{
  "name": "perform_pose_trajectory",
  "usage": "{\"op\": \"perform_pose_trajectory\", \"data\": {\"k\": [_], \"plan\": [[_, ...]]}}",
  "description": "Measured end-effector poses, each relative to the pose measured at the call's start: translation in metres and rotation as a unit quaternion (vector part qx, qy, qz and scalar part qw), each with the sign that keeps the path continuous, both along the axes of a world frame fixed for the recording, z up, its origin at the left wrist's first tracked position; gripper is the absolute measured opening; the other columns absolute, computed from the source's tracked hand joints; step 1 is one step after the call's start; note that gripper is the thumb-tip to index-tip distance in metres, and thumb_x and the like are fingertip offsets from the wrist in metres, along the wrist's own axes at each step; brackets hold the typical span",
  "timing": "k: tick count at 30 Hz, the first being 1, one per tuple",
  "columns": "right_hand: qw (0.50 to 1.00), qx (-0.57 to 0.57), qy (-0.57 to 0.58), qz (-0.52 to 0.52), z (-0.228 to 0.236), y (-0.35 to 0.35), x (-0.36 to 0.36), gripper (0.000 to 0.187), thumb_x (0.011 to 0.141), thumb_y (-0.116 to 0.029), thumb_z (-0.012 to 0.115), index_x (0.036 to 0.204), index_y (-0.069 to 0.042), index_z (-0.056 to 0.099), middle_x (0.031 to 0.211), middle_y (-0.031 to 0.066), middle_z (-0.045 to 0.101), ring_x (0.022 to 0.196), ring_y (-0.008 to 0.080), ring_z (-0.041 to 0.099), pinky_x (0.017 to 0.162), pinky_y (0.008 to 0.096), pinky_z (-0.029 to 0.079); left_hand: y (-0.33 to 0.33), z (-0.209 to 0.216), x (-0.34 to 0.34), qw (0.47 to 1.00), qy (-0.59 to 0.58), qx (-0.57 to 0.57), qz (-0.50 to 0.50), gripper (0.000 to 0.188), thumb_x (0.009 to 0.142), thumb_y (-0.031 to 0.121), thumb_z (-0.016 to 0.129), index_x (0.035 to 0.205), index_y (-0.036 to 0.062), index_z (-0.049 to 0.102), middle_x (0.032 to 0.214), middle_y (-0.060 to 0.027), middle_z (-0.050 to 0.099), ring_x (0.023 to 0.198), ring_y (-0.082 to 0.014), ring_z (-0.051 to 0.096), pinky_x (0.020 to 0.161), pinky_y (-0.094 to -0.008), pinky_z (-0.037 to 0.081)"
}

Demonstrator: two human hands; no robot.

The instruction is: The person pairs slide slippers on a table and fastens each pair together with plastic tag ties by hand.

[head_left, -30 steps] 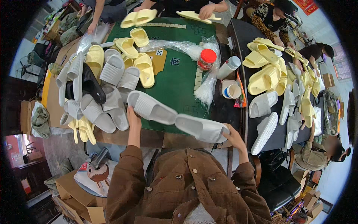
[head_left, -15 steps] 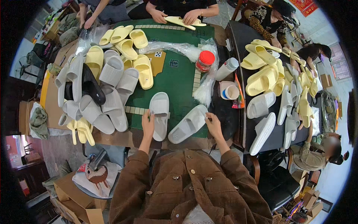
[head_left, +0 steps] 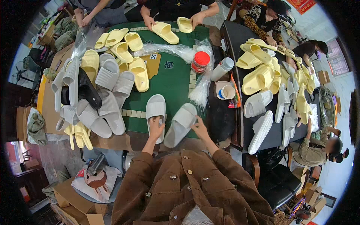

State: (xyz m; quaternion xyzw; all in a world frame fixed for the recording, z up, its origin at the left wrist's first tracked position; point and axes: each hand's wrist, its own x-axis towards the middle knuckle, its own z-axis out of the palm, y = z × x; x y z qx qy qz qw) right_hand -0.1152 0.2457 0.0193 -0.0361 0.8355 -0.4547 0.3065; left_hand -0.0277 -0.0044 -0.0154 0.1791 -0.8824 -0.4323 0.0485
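Note:
Two grey slide slippers lie side by side at the near edge of the green table mat. My left hand (head_left: 156, 128) is over the footbed of the left grey slipper (head_left: 155, 106), its fingers gripping near the strap. At the outer edge of the right grey slipper (head_left: 180, 123), my right hand (head_left: 200, 129) pinches the side; this slipper is tilted, with its toe pointing away to the right. Across the table a co-worker holds a pair of pale yellow slippers (head_left: 165, 32), one in each hand.
Grey, yellow and black slippers (head_left: 108, 75) are heaped to the left. A red-lidded jar (head_left: 200, 62), a white bottle (head_left: 222, 69), a paper cup (head_left: 227, 92) and clear ties (head_left: 200, 90) stand or lie at right. More slippers (head_left: 258, 78) cover the dark neighbouring table, with people around it.
My left hand has moved from beside the left slipper onto its footbed. The right slipper has turned more upright with my right hand at its edge. The co-worker's yellow slippers have moved apart.

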Motion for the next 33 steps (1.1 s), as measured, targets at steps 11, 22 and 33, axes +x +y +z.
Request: {"op": "perform_pose_trajectory", "data": {"k": [11, 22, 33], "plan": [[0.994, -0.062, 0.050, 0.073, 0.008, -0.020, -0.004, 0.069, 0.075, -0.012, 0.061, 0.136, -0.008, 0.029, 0.134, 0.0201, 0.035, 0.123, 0.0320, 0.036, 0.099, 0.0351, 0.034, 0.052, 0.040, 0.006, 0.994, -0.069, 0.085, 0.006, 0.038, 0.077, 0.018, 0.058, 0.106, -0.0015, 0.044, 0.094, -0.0232, 0.044, 0.085, -0.0375, 0.047, 0.072, -0.0428, 0.041], [0.978, -0.175, -0.020, -0.107, 0.030, 0.003, -0.004, 0.034, 0.084, -0.002, 0.050, 0.118, 0.001, 0.050, 0.103, 0.0131, 0.060, 0.093, 0.0179, 0.059, 0.084, 0.0277, 0.045, 0.050, 0.014, 0.027, 0.993, -0.061, 0.097, -0.014, 0.042, 0.081, 0.017, 0.056, 0.116, -0.0021, 0.043, 0.104, -0.0214, 0.044, 0.087, -0.0347, 0.048, 0.077, -0.0414, 0.041], [0.891, -0.356, 0.260, -0.109, 0.226, -0.016, -0.086, 0.018, 0.084, 0.004, 0.051, 0.099, 0.002, 0.060, 0.115, 0.0121, 0.053, 0.088, 0.0156, 0.060, 0.080, 0.0243, 0.047, 0.048, 0.006, 0.028, 0.995, -0.046, 0.086, -0.034, 0.044, 0.074, 0.010, 0.059, 0.113, -0.0004, 0.041, 0.099, -0.0198, 0.045, 0.090, -0.0353, 0.046, 0.079, -0.0413, 0.038]]}}
